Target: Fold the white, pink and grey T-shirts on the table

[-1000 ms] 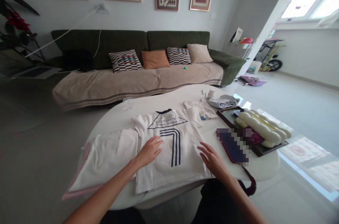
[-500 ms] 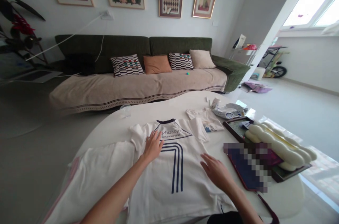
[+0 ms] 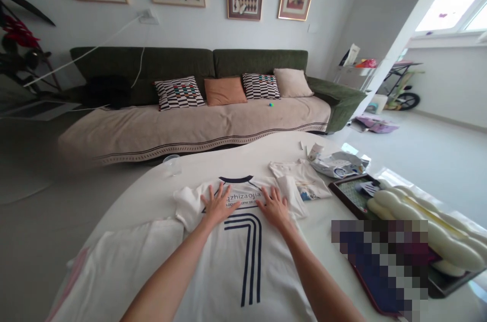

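Observation:
A white jersey (image 3: pixel 224 271) with a dark collar and a large striped number 7 lies spread, back side up, on the white table (image 3: pixel 125 200). My left hand (image 3: pixel 219 204) rests flat on its upper left, fingers spread over the start of the printed lettering. On the upper right of the jersey, my right hand (image 3: pixel 274 206) lies flat too, its fingers apart. Neither hand grips the cloth. Left of the jersey is another white cloth (image 3: pixel 129 256) with a pink edge. A folded white T-shirt (image 3: pixel 300 177) with a print lies beyond the right sleeve.
At the right, a dark-rimmed tray (image 3: pixel 344 195) holds a cream, puffy object (image 3: pixel 422 220). A blurred-out phone-like item (image 3: pixel 375 271) lies beside it. Crumpled packaging (image 3: pixel 338 164) sits behind, and a clear cup (image 3: pixel 172 165) stands at the back left. A green sofa (image 3: pixel 258 61) stands beyond the table.
My right hand has moved up and inward from the jersey's right side to its upper right. My left hand stays on the upper left, its fingers now spread wider. The view has shifted slightly.

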`<control>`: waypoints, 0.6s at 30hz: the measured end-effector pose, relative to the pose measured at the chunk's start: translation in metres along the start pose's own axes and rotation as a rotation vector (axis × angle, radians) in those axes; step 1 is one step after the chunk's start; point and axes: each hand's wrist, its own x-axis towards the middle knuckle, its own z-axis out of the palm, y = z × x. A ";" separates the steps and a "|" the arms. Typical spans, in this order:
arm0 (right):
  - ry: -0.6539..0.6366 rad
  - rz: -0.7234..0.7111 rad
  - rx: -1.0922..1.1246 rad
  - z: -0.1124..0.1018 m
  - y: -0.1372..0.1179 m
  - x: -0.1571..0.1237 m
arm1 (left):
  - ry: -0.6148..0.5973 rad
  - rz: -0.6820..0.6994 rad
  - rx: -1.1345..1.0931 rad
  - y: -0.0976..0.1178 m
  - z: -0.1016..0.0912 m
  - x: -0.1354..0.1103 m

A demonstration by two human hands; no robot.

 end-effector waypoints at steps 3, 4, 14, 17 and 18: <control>0.053 -0.062 -0.030 0.000 0.003 0.003 | 0.083 0.089 0.022 0.010 0.004 -0.004; 0.056 -0.078 -0.032 0.000 0.007 0.004 | 0.098 0.112 0.027 0.011 0.006 -0.005; 0.204 0.323 0.112 -0.022 0.076 -0.016 | 0.052 0.142 0.082 0.009 -0.003 -0.033; 0.189 0.495 0.215 -0.021 0.096 -0.025 | 0.064 0.243 0.080 0.021 0.004 -0.065; 0.169 0.509 0.245 -0.020 0.099 -0.025 | 0.047 0.262 0.070 0.025 0.006 -0.074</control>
